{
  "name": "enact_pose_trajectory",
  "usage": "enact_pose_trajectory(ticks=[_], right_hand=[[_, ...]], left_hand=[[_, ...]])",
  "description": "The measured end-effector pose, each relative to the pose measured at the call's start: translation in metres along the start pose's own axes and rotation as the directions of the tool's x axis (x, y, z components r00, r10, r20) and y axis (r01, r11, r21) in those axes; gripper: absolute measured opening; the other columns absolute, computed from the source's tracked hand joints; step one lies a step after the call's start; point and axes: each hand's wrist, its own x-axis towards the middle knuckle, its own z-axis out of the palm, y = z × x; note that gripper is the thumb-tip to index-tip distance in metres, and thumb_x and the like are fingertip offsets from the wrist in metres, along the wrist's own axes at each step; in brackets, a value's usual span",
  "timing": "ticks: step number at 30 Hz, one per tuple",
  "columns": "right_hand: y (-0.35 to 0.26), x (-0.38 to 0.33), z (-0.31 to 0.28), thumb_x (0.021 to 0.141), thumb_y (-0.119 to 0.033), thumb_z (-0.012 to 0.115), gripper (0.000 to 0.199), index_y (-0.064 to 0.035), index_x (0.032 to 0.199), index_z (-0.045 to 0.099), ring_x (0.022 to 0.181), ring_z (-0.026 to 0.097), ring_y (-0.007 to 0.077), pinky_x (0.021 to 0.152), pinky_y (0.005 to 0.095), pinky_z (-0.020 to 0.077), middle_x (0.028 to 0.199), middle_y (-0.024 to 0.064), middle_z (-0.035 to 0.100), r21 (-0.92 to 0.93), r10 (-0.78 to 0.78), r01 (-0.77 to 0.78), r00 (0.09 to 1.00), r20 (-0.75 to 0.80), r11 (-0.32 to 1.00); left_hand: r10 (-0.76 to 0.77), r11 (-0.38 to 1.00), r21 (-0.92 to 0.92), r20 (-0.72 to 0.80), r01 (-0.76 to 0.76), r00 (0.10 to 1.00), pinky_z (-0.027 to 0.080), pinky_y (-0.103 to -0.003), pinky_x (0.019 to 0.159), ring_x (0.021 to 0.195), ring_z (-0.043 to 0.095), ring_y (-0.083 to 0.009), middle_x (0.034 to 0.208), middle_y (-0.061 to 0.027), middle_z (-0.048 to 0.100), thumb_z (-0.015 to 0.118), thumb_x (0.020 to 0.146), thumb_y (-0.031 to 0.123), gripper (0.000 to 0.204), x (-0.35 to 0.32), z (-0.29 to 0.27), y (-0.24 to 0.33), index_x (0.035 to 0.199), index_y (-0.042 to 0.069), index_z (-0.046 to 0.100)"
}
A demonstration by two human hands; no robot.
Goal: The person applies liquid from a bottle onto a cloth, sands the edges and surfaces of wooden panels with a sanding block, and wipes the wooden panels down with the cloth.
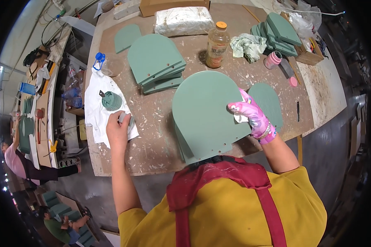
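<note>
My left hand [118, 128], bare, pinches a small grey-green piece [127, 119], perhaps a scraper or pad, over a white cloth [95, 96]. A round tub of green paste [111, 101] stands on that cloth just beyond my fingers, with a dark blade sticking up from it. My right hand [254, 117] wears a pink patterned glove. It grips the right edge of a green round-topped panel [208, 109], thumb on the face, with white cloth or paper [240, 118] bunched under it. Another green panel [185, 148] shows beneath, near my apron.
Stacked green panels [154, 59] lie ahead on the worktable [152, 136], more panels [278, 31] at far right. Around them are an orange-capped bottle [217, 45], a crumpled rag [248, 46], a pink jar [273, 60] and a wrapped white bundle [183, 21]. Two people work at left.
</note>
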Motion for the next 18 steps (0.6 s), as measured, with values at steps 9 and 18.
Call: enact_pose_trajectory(ticks=[9, 18], right_hand=[[0.017, 0.002, 0.001, 0.081, -0.014, 0.066, 0.053, -0.0029, 0.13, 0.048, 0.092, 0.057, 0.0055, 0.077, 0.021, 0.0469, 0.105, -0.001, 0.06, 0.091, 0.021, -0.014, 0.997, -0.068, 0.996], [0.007, 0.02, 0.0, 0.085, -0.01, 0.066, 0.054, 0.0, 0.133, 0.044, 0.082, 0.063, 0.011, 0.067, 0.0207, 0.0518, 0.105, 0.0082, 0.063, 0.016, -0.151, 0.161, 0.951, -0.268, 0.987]], left_hand=[[0.05, 0.997, -0.068, 0.072, -0.045, 0.996, 0.04, -0.038, 0.097, 0.116, 0.051, -0.0291, 0.128, -0.0175, 0.052, 0.063, 0.086, 0.017, 0.049, -0.02, 0.011, 0.037, 0.129, -0.001, 0.048], [0.035, -0.107, -0.886, 0.45, 0.451, 0.892, 0.042, -0.034, 0.1, 0.118, 0.051, -0.0197, 0.132, -0.0112, 0.049, 0.05, 0.092, 0.0, 0.046, -0.057, 0.05, 0.132, 0.136, 0.002, 0.037]])
